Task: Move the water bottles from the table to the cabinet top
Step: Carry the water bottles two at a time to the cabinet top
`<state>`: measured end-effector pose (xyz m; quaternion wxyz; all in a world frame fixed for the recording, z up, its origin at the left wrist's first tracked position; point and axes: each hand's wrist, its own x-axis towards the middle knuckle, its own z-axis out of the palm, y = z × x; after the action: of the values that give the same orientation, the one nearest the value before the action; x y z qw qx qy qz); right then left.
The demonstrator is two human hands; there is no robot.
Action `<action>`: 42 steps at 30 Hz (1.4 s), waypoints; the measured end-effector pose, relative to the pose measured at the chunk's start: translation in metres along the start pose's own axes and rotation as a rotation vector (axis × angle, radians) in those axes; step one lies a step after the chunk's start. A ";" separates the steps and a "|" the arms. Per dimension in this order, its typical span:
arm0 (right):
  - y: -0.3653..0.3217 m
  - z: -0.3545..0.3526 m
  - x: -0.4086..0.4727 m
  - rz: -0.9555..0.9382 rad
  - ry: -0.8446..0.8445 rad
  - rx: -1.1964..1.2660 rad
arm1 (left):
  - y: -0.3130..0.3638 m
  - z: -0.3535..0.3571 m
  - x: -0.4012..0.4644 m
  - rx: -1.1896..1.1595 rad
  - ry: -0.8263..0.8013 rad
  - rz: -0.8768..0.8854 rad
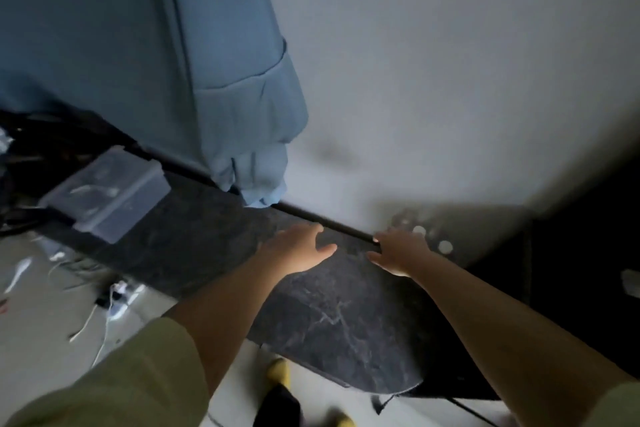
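both hands reach out over a dark marbled cabinet top, palms facing each other with a gap between them. the left hand is wide open, its fingers straight and held together, the thumb spread out toward the right hand; it holds nothing, and whether it touches the surface beneath cannot be told. the right hand is also open, thumb stretched toward the left hand, fingers extended toward the wall and gripping nothing. just past the right hand's fingertips, against the wall, stand some clear water bottles, seen from above as 3 or so pale round caps; the bodies are too blurred and dim to make out, and whether the fingers touch them cannot be told. far to the left of the left hand a clear plastic box sits on the same dark surface. beyond the left hand a blue cloth hangs down. below the forearms, yellow slippers show on the pale floor, and white cables lie there to the left of the left arm.
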<state>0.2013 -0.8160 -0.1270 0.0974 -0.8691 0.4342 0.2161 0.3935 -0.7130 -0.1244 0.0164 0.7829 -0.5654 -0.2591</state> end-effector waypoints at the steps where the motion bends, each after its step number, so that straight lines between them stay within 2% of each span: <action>1: -0.009 0.000 0.004 -0.042 0.005 -0.025 | -0.009 0.005 -0.012 -0.043 0.021 -0.052; 6: -0.098 0.006 0.008 -0.308 -0.063 -0.071 | -0.074 0.021 -0.097 -0.187 0.091 -0.344; 10: -0.188 0.004 -0.008 -0.544 -0.038 -0.104 | -0.129 0.028 -0.182 -0.290 0.191 -0.582; 15: -0.282 0.006 -0.049 -0.735 -0.008 -0.163 | -0.165 0.039 -0.274 -0.314 0.298 -0.770; 22: -0.408 0.033 -0.130 -0.946 0.066 -0.316 | -0.213 0.069 -0.412 -0.330 0.364 -0.939; 33: -0.586 0.102 -0.288 -1.134 0.086 -0.415 | -0.303 0.118 -0.631 -0.360 0.415 -1.160; 42: -0.714 0.114 -0.338 -1.261 0.083 -0.546 | -0.380 0.144 -0.711 -0.436 0.431 -1.269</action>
<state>0.5578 -0.1035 -0.0859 -0.0346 -0.9566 -0.2213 0.1864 0.5044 0.0975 -0.0946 0.1302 0.9743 0.0808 -0.1651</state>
